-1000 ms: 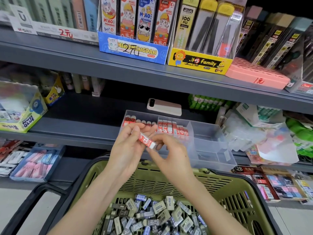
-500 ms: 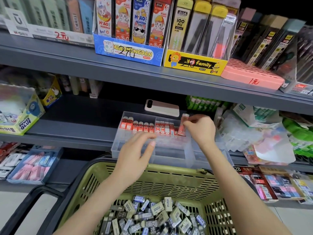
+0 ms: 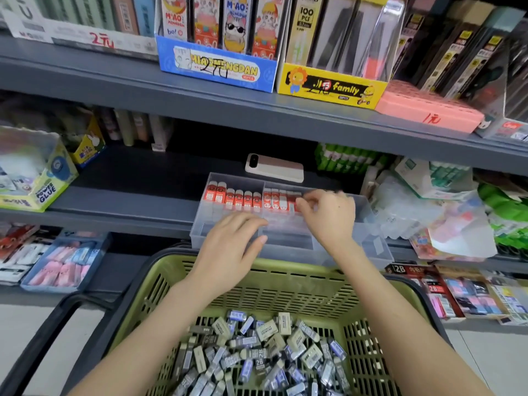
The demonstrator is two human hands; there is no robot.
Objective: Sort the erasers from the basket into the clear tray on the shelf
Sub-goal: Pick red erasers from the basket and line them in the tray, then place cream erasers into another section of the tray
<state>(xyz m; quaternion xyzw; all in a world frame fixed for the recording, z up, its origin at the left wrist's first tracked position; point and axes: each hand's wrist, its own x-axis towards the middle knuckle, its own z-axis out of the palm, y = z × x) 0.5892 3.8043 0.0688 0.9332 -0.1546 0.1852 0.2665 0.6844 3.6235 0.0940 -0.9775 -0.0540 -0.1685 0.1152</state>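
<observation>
Head view — tray [image 3: 200,234] holds red erasers [image 3: 237,199], basket [image 3: 285,270] grey erasers [image 3: 258,354].

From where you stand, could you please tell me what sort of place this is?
Most likely a stationery shop: grey shelves carry a yellow display box of pencil leads and a blue display box with a handwritten price, and a green basket of erasers waits below.

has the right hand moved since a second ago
Yes. The right hand has gone away from the basket and rightward, from in front of the clear tray to above it, at the right end of the red eraser row.
</observation>
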